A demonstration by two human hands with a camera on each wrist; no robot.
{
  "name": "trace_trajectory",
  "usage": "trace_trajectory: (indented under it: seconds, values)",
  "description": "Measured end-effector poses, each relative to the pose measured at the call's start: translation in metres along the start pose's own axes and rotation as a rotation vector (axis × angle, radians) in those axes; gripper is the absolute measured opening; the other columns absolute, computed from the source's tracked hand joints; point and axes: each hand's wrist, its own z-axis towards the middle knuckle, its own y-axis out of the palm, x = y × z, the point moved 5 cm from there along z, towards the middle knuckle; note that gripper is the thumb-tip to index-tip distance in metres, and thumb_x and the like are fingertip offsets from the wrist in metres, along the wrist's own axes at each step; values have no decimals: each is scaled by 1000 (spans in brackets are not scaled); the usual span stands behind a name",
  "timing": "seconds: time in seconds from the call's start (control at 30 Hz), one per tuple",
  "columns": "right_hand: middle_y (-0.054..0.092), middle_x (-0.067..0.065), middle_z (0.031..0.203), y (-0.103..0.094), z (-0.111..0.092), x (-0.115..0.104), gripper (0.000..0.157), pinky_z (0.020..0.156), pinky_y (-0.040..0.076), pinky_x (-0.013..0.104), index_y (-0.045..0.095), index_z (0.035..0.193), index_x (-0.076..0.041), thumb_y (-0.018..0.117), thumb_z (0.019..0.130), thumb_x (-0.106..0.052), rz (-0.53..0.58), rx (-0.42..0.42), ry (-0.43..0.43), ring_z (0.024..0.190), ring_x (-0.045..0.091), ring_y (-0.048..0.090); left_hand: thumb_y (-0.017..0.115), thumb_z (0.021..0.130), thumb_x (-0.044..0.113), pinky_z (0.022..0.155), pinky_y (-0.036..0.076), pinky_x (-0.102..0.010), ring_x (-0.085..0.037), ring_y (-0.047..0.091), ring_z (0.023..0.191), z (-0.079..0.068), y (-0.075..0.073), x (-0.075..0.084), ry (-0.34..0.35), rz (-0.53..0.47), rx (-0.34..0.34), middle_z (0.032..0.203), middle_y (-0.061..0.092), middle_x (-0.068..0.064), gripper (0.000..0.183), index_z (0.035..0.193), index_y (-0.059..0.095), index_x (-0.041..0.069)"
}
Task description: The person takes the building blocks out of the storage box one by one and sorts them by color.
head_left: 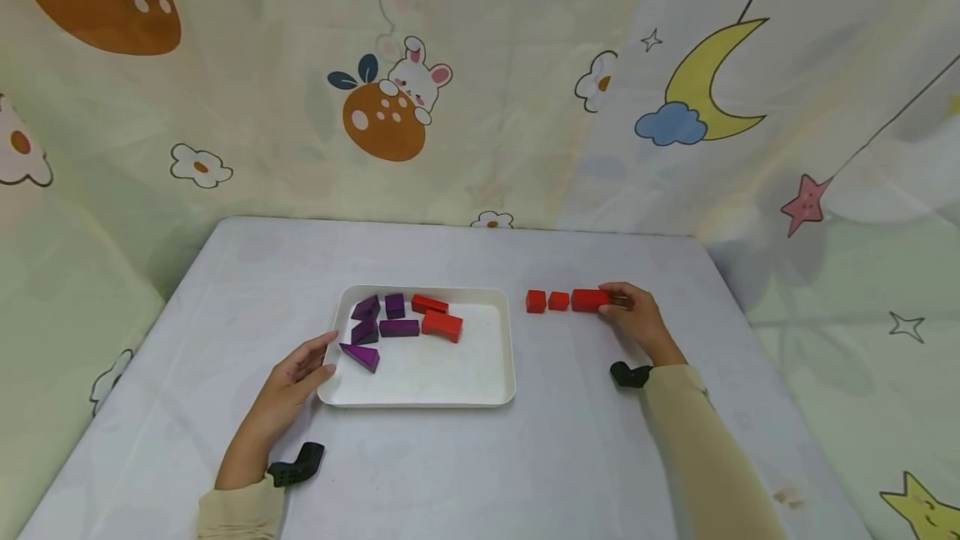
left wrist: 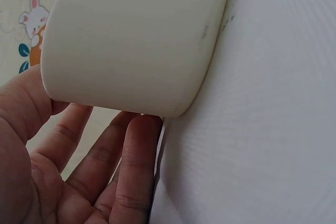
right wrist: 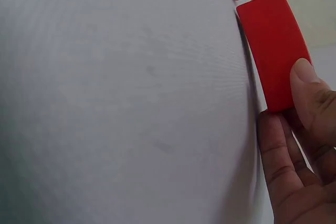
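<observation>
My right hand pinches the end of a red rectangular block on the table, its thumb on the block's face in the right wrist view. Two small red blocks, a left one and a middle one, stand in line with it. With fairly straight fingers, my left hand touches the left side of a white tray; the left wrist view shows fingertips against its outer wall. Inside the tray lie several purple blocks and two red ones, a thin one and a thicker one.
A white cloth covers the table. Patterned curtains hang behind it and along both sides. Each wrist carries a black camera mount, one at the left and one at the right.
</observation>
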Motion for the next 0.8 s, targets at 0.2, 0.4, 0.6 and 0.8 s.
trace_trajectory:
  seconds: [0.2,0.4,0.6,0.8]
  values:
    - [55,25,137,1,1,0,44,107,40,53,54,138,0,66,95,-6,-9,-3,-3,127,41,51,60,101,26,107,39,-26,-36,38,142,-1,1,0,-4,-11,1,156,38,-14,55,151,42,12]
    - [51,22,142,-1,1,-4,48,108,40,51,52,140,-2,67,95,-6,2,9,21,132,39,48,60,101,26,107,37,-25,-36,35,143,-2,0,0,0,-8,-3,157,36,-12,55,151,42,12]
    - [46,19,148,-8,-4,-19,49,108,40,51,52,142,-4,65,95,-2,31,73,23,137,39,41,60,101,27,105,36,-19,-36,34,144,-1,-1,-1,3,-6,-8,158,36,-12,55,151,42,13]
    - [50,16,146,-7,-13,-42,44,109,40,45,55,139,-5,66,96,-6,62,159,6,135,34,44,60,101,26,113,28,-52,-38,32,145,-1,-1,-1,4,-16,-8,159,33,-14,56,152,41,12]
